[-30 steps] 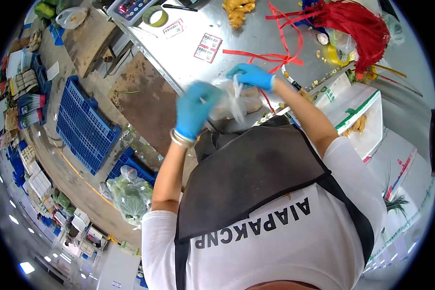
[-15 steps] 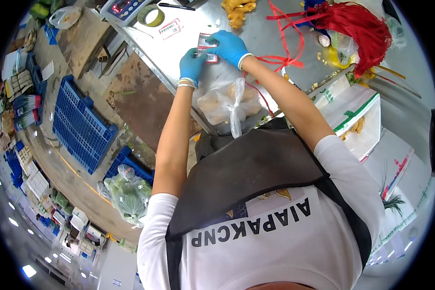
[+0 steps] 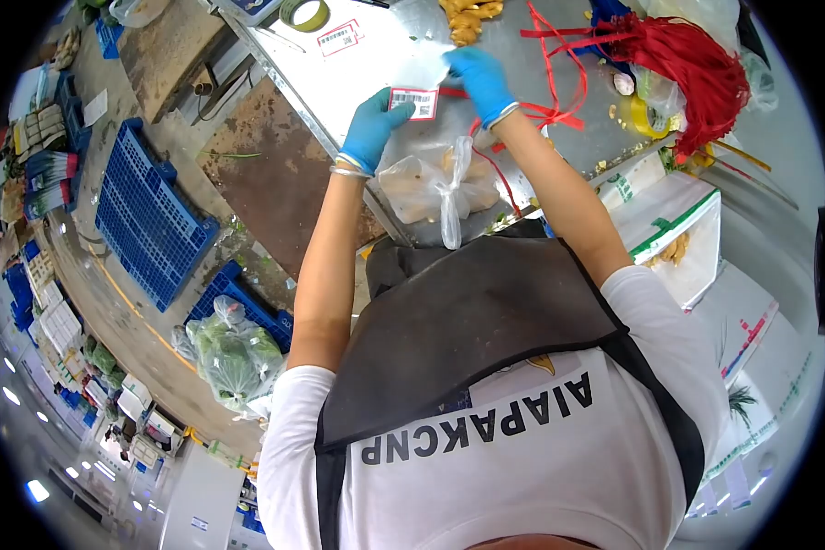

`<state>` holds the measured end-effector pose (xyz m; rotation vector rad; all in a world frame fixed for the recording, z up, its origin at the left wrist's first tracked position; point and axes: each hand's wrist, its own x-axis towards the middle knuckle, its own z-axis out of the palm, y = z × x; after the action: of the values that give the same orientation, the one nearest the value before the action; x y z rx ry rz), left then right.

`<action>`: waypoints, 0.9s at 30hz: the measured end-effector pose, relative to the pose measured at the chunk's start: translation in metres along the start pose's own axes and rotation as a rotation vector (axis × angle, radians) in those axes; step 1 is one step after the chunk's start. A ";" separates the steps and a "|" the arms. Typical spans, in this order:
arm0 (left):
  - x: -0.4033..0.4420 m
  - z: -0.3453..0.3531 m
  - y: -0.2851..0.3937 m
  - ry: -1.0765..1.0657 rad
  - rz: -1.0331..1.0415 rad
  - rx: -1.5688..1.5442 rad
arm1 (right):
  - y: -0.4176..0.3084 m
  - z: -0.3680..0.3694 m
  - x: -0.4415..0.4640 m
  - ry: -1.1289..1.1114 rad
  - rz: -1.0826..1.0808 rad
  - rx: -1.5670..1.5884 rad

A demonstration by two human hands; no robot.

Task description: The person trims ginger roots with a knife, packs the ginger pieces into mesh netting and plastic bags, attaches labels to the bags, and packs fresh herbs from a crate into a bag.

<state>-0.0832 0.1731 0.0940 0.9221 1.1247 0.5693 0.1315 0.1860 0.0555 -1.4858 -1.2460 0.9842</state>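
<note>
My left hand (image 3: 373, 128), in a blue glove, pinches a white barcode label (image 3: 416, 103) with a red border by its left side. My right hand (image 3: 482, 81), gloved in the same blue, is closed at the edge of a pale sheet (image 3: 426, 68) that looks like label backing; glare blurs its outline. Nearer my body, a clear plastic bag (image 3: 438, 191) with its top knotted lies on the metal table, pale brown pieces inside. Another red-bordered label (image 3: 338, 38) lies farther up the table. Ginger (image 3: 468, 18) sits beyond my right hand.
Red ribbon (image 3: 559, 96) strands and a red bundle (image 3: 697, 78) lie on the right of the table (image 3: 293, 92). Tape rolls (image 3: 304, 13) are at the far edge and right. A foam box (image 3: 697, 261) stands right; a blue pallet (image 3: 151, 215) and bagged greens (image 3: 238, 353) lie left.
My hands have drawn apart, the right one moving to the right. The label is now lifted in my left hand, with the pale sheet showing between the hands. The view has shifted slightly.
</note>
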 end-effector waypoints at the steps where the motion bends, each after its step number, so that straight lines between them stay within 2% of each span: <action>1: -0.001 0.001 0.003 0.020 -0.035 -0.039 | 0.004 -0.014 0.006 0.090 0.270 0.232; 2: 0.005 0.000 -0.004 0.058 -0.039 -0.045 | 0.003 -0.028 0.007 0.181 0.542 0.463; 3: 0.012 -0.004 -0.010 0.072 -0.055 -0.032 | 0.000 -0.038 0.003 0.232 0.492 0.465; 5: 0.021 -0.005 -0.017 0.144 -0.051 -0.206 | -0.009 -0.054 -0.005 0.328 0.386 0.464; 6: 0.019 -0.005 -0.009 0.209 -0.169 -0.071 | -0.016 -0.063 -0.015 0.291 0.359 0.412; 7: 0.019 -0.009 -0.003 0.301 -0.259 0.235 | -0.016 -0.072 -0.026 0.267 0.355 0.281; 9: -0.015 0.014 0.015 0.333 -0.068 0.604 | -0.005 -0.092 -0.045 0.223 0.336 0.024; 10: -0.042 0.033 0.020 0.309 0.184 0.886 | 0.003 -0.100 -0.058 0.249 0.297 -0.035; 11: -0.059 0.044 0.023 0.047 0.303 0.906 | 0.005 -0.102 -0.071 0.256 0.300 -0.048; 12: -0.082 0.055 -0.003 -0.021 0.462 1.158 | 0.004 -0.103 -0.084 0.260 0.302 -0.062; 13: -0.112 0.072 0.003 -0.070 0.443 1.328 | -0.001 -0.105 -0.095 0.262 0.301 -0.075; 14: -0.119 0.070 -0.010 -0.130 0.522 1.276 | -0.016 -0.099 -0.107 0.252 0.305 -0.062; 15: -0.124 0.064 -0.028 -0.187 0.602 1.224 | -0.029 -0.091 -0.119 0.221 0.207 -0.157; 17: -0.142 0.059 -0.039 -0.119 0.681 1.211 | -0.048 -0.075 -0.140 0.169 0.019 -0.342; 19: -0.158 0.058 -0.057 -0.076 0.719 1.215 | -0.055 -0.061 -0.152 0.003 -0.454 -0.372; 22: -0.157 0.050 -0.089 -0.017 0.707 1.233 | -0.017 -0.033 -0.179 -0.445 -0.707 -0.681; 25: -0.152 0.041 -0.106 0.049 0.662 1.197 | -0.019 -0.050 -0.202 -0.669 -0.775 -0.805; 26: -0.154 0.041 -0.108 0.078 0.679 1.203 | -0.026 -0.062 -0.203 -0.797 -0.696 -0.750; 27: -0.160 0.043 -0.109 0.098 0.689 1.206 | -0.028 -0.069 -0.204 -0.742 -0.637 -0.685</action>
<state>-0.1059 -0.0238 0.0881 2.3989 1.1999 0.4437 0.1573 -0.0242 0.1026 -1.0387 -2.5901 0.6958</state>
